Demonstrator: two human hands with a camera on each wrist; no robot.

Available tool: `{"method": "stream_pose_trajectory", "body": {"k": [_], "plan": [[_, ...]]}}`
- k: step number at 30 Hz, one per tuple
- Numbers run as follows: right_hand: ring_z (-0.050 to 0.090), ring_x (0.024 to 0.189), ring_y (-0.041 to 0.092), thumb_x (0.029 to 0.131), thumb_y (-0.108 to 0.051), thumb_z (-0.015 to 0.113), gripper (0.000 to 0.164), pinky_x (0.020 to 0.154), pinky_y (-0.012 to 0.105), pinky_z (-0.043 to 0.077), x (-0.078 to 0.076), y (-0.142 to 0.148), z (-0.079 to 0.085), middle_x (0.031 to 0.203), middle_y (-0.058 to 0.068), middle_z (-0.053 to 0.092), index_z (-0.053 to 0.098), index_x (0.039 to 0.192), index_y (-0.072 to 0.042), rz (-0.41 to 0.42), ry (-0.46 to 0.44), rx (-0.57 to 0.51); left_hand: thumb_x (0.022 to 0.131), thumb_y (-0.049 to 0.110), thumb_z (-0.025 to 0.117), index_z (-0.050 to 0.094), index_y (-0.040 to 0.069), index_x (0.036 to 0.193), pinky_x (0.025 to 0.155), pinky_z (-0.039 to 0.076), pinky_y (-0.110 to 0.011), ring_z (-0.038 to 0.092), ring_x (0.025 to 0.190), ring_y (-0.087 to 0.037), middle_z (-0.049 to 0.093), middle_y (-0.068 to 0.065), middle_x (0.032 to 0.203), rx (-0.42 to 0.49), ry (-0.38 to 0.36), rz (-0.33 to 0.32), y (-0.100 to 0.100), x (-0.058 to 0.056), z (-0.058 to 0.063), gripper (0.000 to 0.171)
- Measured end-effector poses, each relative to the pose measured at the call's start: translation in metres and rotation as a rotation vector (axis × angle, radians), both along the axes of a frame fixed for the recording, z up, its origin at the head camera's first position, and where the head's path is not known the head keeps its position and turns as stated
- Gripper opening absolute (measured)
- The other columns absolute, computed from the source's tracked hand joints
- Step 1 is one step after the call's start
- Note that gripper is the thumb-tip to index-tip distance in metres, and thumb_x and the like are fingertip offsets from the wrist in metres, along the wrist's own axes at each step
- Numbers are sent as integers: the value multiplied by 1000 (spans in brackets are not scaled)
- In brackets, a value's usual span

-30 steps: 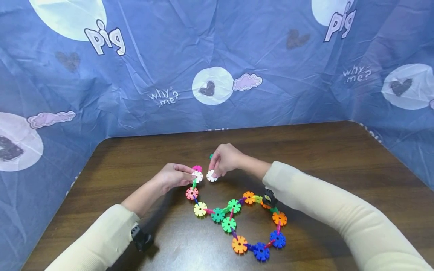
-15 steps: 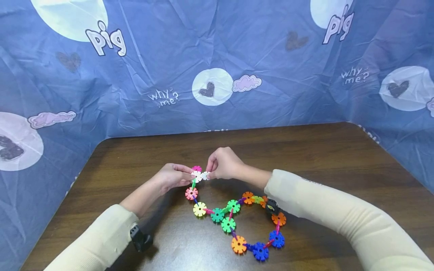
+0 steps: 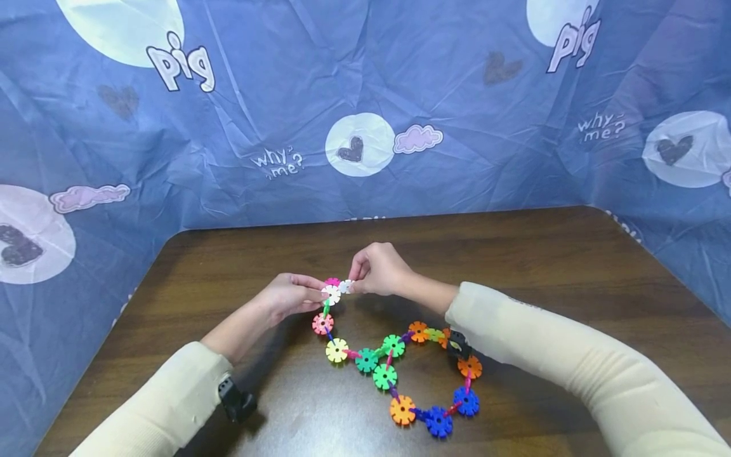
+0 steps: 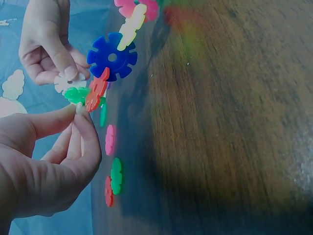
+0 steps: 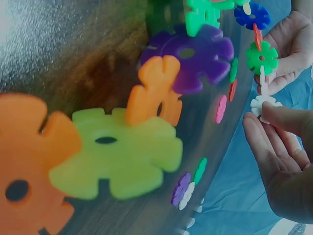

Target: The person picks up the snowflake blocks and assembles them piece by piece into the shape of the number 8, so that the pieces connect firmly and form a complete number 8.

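Note:
My left hand (image 3: 291,296) pinches the end of a chain of notched plastic interlocking discs, at a white interlocking disc (image 3: 331,295). Between the thumb and fingers of my right hand (image 3: 381,270) is a second white interlocking disc (image 3: 346,287), set at an angle against the first. In the right wrist view this held white disc (image 5: 264,107) meets an edge-on white one below a green disc (image 5: 261,58). Red and blue discs (image 4: 112,57) follow along the chain in the left wrist view. My left fingertips partly cover the joint there.
The chain continues through a yellow disc (image 3: 337,350) and green discs into a loop with orange and blue discs (image 3: 438,422) on the brown table (image 3: 274,381). A loose pink disc (image 3: 332,282) lies behind the left fingers. Several more loose discs show in the wrist views. Blue printed cloth (image 3: 365,76) hangs behind.
My right hand has moved left, bringing its white disc from a gap away up against the white disc in my left hand. Both discs have since shifted slightly away from me.

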State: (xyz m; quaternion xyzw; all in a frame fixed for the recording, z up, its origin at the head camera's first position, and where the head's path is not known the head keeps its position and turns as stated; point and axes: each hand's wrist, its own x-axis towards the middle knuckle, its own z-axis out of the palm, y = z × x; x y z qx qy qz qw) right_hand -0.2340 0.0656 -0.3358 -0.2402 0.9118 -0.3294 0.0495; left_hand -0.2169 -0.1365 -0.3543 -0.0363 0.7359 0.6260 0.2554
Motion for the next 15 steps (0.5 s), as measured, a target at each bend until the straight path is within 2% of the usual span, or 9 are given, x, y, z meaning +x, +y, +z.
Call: {"method": "stream_pose_trajectory", "body": {"k": [10,15], "plan": [[63,57,2,71,-9,84,12,54,15,51,-7,-2,-3,70,5,74,72,69,-7,12,-4,-44,91,-2,59,54,-16,123,79,58,-21,63,73,-2,66,6,75,-16,10,-2,3,1,2,36],[63,55,4,71,-9,84,12,52,16,52,-8,-6,-5,70,8,74,73,69,-5,20,-2,-78,90,-4,59,55,-19,120,70,56,-16,60,66,-1,64,6,69,-40,30,72,7,3,3,34]]}}
